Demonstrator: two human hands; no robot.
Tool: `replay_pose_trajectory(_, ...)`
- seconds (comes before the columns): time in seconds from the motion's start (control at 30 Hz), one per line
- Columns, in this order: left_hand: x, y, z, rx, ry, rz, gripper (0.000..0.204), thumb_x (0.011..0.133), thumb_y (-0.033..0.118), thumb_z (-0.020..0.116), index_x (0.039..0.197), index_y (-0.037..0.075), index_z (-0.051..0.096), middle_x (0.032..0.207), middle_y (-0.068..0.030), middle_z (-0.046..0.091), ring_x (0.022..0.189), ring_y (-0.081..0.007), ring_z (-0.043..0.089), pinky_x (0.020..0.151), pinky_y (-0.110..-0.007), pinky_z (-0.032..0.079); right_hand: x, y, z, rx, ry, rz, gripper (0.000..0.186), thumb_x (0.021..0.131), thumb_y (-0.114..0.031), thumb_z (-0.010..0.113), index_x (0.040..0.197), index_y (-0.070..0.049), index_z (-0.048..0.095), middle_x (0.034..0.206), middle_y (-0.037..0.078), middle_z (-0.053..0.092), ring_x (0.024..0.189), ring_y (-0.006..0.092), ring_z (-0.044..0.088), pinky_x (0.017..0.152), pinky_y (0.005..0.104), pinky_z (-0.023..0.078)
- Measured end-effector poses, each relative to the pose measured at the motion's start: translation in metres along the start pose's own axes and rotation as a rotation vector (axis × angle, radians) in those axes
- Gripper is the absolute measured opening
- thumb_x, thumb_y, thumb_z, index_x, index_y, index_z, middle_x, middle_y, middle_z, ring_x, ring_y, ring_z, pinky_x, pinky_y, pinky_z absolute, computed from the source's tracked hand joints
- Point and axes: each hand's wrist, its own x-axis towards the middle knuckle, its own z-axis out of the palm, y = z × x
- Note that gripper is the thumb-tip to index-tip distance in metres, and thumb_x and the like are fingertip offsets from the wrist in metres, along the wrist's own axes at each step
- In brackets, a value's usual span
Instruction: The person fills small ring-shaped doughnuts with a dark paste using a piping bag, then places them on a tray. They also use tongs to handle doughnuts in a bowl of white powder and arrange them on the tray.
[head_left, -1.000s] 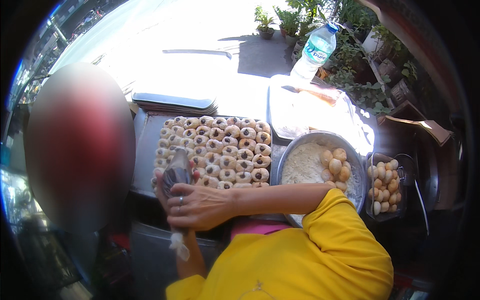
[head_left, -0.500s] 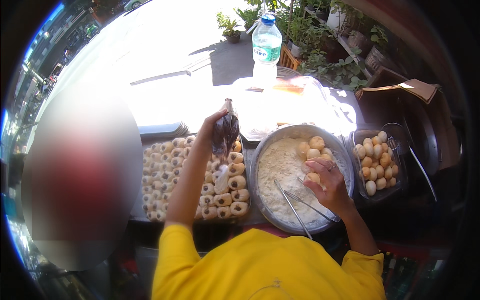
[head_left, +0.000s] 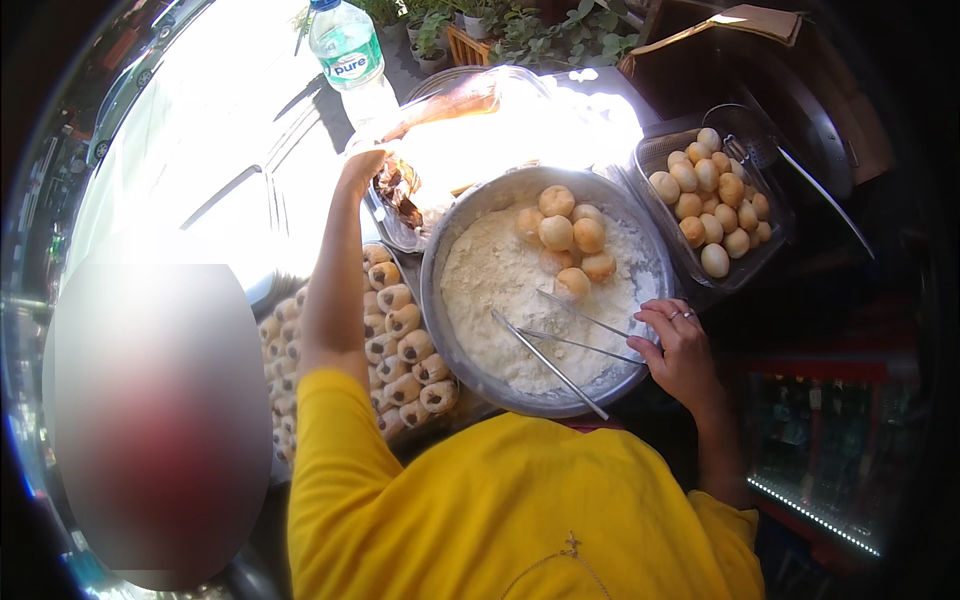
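At the back, my left hand grips the piping bag with dark brown filling, low over a tray edge. My right hand is closed on the metal tongs at the right rim of the steel bowl. The bowl holds white powder and a cluster of golden dough balls. Beside it lie rows of powdered buns with dark filled centres, on a tray partly hidden by my left arm.
A basket of dough balls stands right with a skimmer beside it. Behind are a water bottle, a sunlit bag-covered tray, potted plants and cardboard. A blurred person is at left.
My left hand has carried the piping bag from over the buns to the back. My right hand has left the dough balls for the tongs at the bowl's rim. The view has turned.
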Motion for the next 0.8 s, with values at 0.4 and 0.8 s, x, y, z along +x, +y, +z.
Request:
replay_pose_trajectory(0.4, -0.306, 0.059, 0.122, -0.089, -0.719, 1.287, 0.029, 0.073, 0.016, 0.061, 0.099, 0.003, 0.057, 0.096, -0.0114, 0.055, 0.094, -0.0258, 0.051, 0.084, -0.036, 0.039, 0.003, 0.007, 0.028, -0.323, -0.203, -0.296, 0.036, 0.075, -0.007, 0.048, 0.110, 0.004, 0.047, 0.098, 0.016, 0.052, 0.090, 0.0283, 0.051, 0.075, 0.0343, 0.043)
replay_pose_trajectory(0.8, -0.337, 0.048, 0.129, -0.200, -0.469, 1.087, 0.011, 0.075, 0.010, 0.058, 0.084, 0.004, 0.059, 0.080, -0.0072, 0.054, 0.086, -0.0248, 0.050, 0.077, -0.032, 0.040, 0.053, 0.059, 0.000, -0.696, -0.138, -0.870, 0.038, 0.072, -0.008, 0.051, 0.108, 0.003, 0.051, 0.104, 0.011, 0.052, 0.096, 0.0229, 0.049, 0.072, 0.0341, 0.041)
